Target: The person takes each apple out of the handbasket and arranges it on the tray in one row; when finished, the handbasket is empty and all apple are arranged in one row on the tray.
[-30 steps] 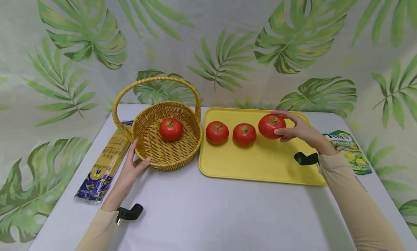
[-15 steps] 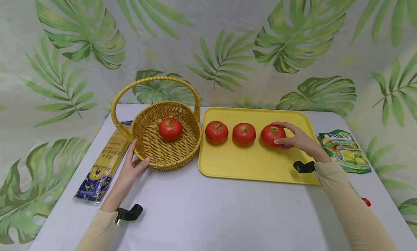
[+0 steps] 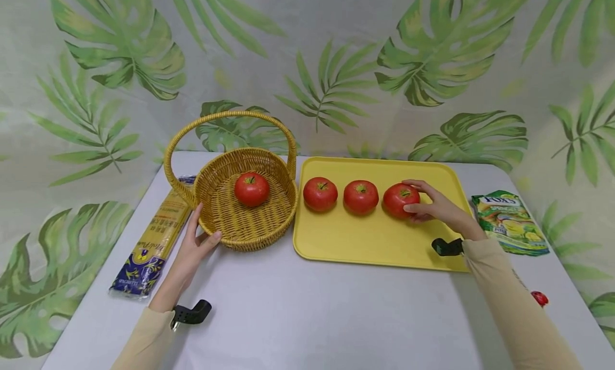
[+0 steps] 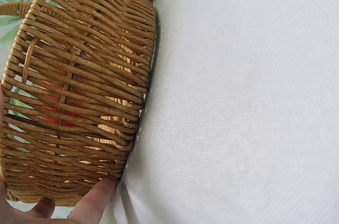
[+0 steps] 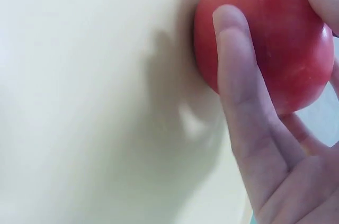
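Observation:
My right hand (image 3: 434, 205) grips the rightmost tomato (image 3: 397, 200) on the yellow tray (image 3: 355, 242), thumb and fingers on either side of it. In the right wrist view the red tomato (image 5: 270, 44) sits right at the tray surface, beside a finger's shadow. Two more tomatoes, a middle one (image 3: 361, 197) and a left one (image 3: 320, 194), line up on the tray. At left stands a wicker basket (image 3: 250, 228) with a tall handle and one tomato (image 3: 252, 189) inside. My left hand (image 3: 194, 248) rests against its near left wall, thumb and index finger spread along the weave (image 4: 79, 86).
A long gold and blue packet (image 3: 154, 236) lies left of the basket, partly behind its handle. Right of the tray is a green candy bag (image 3: 510, 223). A small red object (image 3: 539, 298) shows beside the right sleeve. A leaf-patterned cloth (image 3: 336, 65) hangs behind the table.
My right hand has lowered the rightmost tomato from above the tray onto it, and still holds it there. The left hand and basket have stayed in place.

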`<move>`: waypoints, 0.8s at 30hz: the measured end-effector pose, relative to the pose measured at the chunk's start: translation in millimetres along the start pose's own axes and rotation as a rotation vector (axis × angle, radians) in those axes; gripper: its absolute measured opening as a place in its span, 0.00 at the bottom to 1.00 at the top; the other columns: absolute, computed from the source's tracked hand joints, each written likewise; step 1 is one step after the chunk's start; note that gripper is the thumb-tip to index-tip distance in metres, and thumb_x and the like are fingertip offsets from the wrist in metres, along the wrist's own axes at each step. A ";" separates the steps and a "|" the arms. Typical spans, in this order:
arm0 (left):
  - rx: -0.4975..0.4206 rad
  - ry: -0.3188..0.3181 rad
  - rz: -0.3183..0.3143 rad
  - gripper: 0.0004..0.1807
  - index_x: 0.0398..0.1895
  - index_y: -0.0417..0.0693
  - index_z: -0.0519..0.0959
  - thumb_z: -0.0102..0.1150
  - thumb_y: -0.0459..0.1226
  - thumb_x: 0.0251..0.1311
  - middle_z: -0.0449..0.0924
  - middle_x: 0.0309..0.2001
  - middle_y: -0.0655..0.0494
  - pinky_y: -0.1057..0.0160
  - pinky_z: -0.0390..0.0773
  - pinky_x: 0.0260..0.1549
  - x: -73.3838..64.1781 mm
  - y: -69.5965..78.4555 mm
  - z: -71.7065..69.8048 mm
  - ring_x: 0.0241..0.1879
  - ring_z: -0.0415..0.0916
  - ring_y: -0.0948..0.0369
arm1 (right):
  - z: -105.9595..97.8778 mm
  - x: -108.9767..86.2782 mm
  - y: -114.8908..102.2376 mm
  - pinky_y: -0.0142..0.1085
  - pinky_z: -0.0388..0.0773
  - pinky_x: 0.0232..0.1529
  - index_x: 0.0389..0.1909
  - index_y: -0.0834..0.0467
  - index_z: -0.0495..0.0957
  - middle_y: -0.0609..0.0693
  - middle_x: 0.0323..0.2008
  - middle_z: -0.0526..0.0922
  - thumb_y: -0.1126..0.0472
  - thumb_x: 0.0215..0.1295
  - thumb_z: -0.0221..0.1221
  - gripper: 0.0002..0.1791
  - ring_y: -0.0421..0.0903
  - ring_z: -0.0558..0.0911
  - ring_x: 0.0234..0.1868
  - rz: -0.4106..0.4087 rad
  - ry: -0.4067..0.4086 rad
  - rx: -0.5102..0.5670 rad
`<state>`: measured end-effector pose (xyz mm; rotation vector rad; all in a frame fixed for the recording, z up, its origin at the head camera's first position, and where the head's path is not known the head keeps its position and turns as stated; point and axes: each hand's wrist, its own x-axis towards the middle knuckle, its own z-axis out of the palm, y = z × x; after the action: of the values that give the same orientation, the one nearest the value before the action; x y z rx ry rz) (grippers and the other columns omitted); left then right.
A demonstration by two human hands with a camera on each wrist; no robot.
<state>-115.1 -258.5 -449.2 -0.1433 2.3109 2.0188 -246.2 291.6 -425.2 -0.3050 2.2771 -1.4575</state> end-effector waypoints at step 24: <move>0.005 0.000 0.012 0.47 0.76 0.67 0.31 0.51 0.35 0.69 0.21 0.75 0.52 0.42 0.52 0.65 -0.1 -0.2 0.2 0.69 0.40 0.33 | 51.7 10.6 -78.0 0.40 0.82 0.41 0.60 0.65 0.67 0.65 0.58 0.70 0.63 0.69 0.56 0.22 0.53 0.82 0.40 -0.285 0.006 0.076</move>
<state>-115.0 -258.3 -449.4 -0.1299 2.3221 2.0188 -235.1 212.0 -376.0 -0.6240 2.2458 -1.6792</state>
